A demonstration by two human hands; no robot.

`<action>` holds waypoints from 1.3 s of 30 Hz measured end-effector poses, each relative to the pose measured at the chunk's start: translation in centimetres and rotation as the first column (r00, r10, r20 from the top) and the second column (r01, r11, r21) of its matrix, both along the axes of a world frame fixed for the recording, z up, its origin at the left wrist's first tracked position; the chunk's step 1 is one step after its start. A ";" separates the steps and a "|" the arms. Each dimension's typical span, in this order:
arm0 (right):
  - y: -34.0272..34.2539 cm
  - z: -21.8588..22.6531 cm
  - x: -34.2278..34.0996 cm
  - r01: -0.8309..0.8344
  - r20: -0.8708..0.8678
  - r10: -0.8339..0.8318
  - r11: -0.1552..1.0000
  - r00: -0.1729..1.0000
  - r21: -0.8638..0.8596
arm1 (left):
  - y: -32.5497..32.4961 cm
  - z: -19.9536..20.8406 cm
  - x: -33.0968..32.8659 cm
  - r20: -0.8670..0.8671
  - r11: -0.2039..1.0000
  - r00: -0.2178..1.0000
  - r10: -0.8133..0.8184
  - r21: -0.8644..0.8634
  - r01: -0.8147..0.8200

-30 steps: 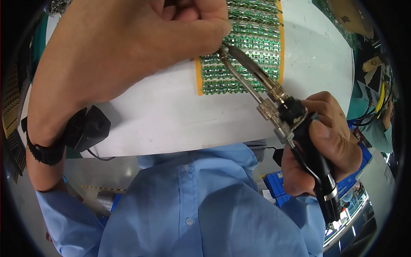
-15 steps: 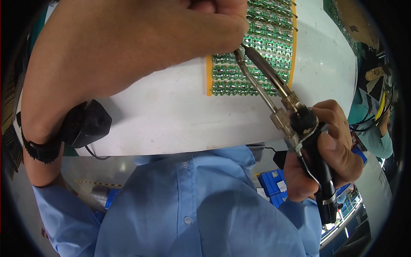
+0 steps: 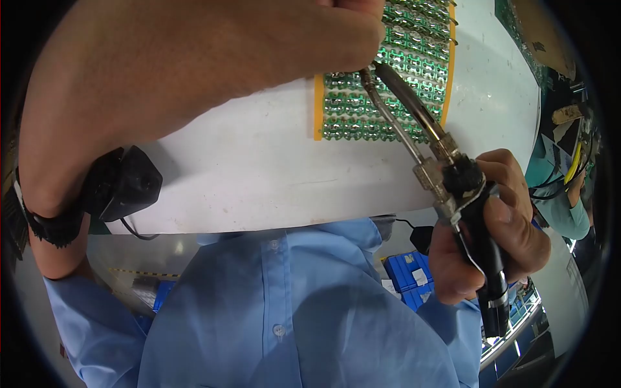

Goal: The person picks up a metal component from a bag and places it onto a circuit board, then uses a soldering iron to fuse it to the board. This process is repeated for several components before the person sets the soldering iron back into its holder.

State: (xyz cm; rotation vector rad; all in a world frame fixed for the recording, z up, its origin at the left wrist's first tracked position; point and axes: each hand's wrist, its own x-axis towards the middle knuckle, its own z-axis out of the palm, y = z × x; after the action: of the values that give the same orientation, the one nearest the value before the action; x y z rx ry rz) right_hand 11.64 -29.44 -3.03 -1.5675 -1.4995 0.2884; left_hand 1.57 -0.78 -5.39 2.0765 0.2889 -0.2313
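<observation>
My right hand [image 3: 517,233] is wrapped round the black handle of a soldering iron [image 3: 420,116]. A thin metal tube [image 3: 396,132] runs beside the iron's barrel and ends near its tip. Both reach up and left to a sheet of small green circuit boards [image 3: 388,126], set in rows with silvery parts and edged by yellow strips [image 3: 318,110]. My left hand [image 3: 291,42] is closed over the upper left of the boards, right beside the tip. Its fingertips are cut off by the top edge, so what they pinch is hidden.
The boards lie on a white tabletop [image 3: 259,174]. A black device [image 3: 123,184] is strapped on my left wrist. Blue bins [image 3: 407,271] stand below the table edge. At the far right are a co-worker's arm in a green sleeve [image 3: 563,213] and yellow cable [image 3: 572,165].
My left hand and the iron's tip have shifted slightly right and up in the picture. The boards also sit a little further right. Both hands keep their closed shape.
</observation>
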 end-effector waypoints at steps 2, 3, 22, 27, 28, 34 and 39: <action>0.0 0.2 0.1 -0.012 0.003 0.012 1.000 1.000 -0.020 | -0.7 0.1 0.3 0.008 1.000 1.000 -0.005 -0.001 0.005; 0.0 0.2 0.2 -0.028 0.005 0.028 0.999 1.000 -0.033 | -1.4 0.5 0.4 0.008 1.000 1.000 -0.003 0.003 0.003; -0.1 0.4 0.5 -0.019 -0.051 0.015 0.997 0.999 -0.071 | -3.1 3.6 -2.0 0.103 0.994 0.989 -0.103 0.035 0.100; 0.0 -0.3 0.3 -0.020 -0.054 0.018 1.000 0.998 -0.024 | -2.8 3.7 -2.7 0.137 0.992 0.983 -0.124 0.040 0.119; 0.0 -0.5 0.2 0.000 -0.063 0.000 1.000 0.998 0.006 | -2.6 3.6 -2.9 0.143 0.992 0.981 -0.128 0.041 0.123; 0.1 -0.4 0.2 -0.016 -0.059 0.016 1.000 0.998 0.000 | -2.5 3.1 -3.0 0.180 0.990 0.973 -0.141 0.048 0.134; -0.4 -0.6 -0.2 0.049 -0.048 -0.046 0.998 0.998 0.047 | -2.4 2.8 -2.5 0.210 0.987 0.965 -0.159 0.052 0.151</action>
State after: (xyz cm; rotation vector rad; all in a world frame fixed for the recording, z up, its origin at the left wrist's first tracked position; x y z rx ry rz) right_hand 11.39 -29.87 -3.60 -1.5459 -1.4215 0.2581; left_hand -0.97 -3.20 -2.61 2.1398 -0.0003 -0.0956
